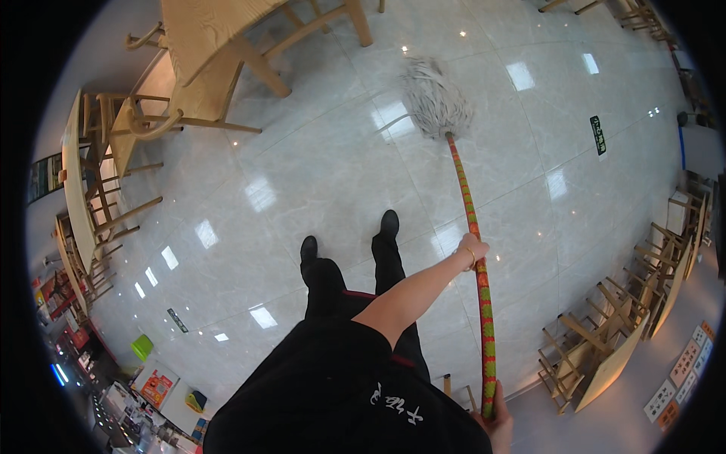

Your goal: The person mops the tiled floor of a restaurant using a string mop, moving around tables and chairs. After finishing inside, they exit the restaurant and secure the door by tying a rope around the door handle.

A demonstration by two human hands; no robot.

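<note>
My left hand [475, 249], with a bracelet at its wrist, is closed around the middle of a mop handle [486, 318]. The handle is patterned in red and green. Lower right, by my hip, my right hand [497, 419] grips the handle's near end; part of that hand is hidden at the picture's bottom. At the far end, a string mop head [435, 99] of greyish-white strands rests on the glossy tile floor [317, 187]. Its strands are fanned out and slightly blurred. One loose strand trails to the left.
A wooden table [204, 34] and chairs [153, 119] stand upper left. More wooden tables and chairs [601, 335] line the right wall. Floor stickers [598, 135] bear writing. A green bin [142, 347] stands near a cluttered counter [122, 408] lower left. My black shoes [389, 224] are on the tiles.
</note>
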